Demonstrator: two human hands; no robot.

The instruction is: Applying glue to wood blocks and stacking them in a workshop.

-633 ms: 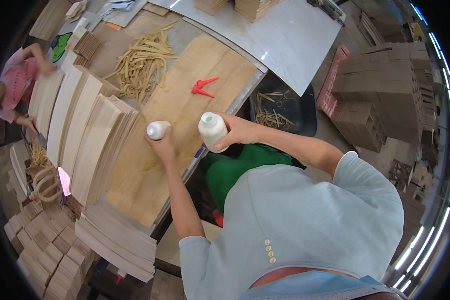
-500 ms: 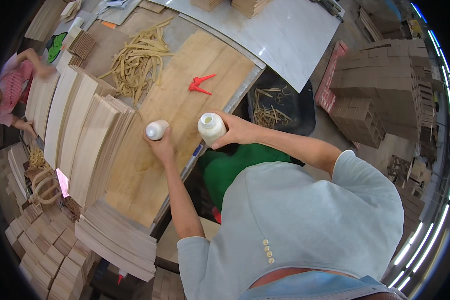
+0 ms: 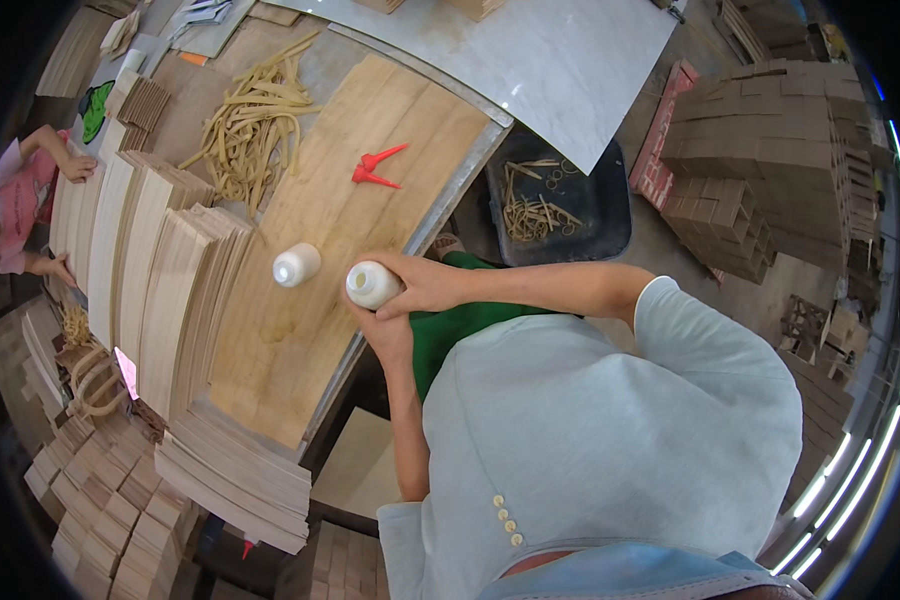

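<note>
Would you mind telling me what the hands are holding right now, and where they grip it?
Both hands hold one white bottle: the right hand wraps its body from the side, and the left hand cups it from below. The second bottle stands untouched on the board.

bench: long, grey-edged, seen from above
veneer sheet: laid flat along the bench
red clip: laid on the sheet
white bottle: stood on the sheet, apart from the clip
strips: heaped loosely on the bench beside the sheet
wood stacks: ranged along the sheet's left edge
grey slab: laid across the far end
</note>
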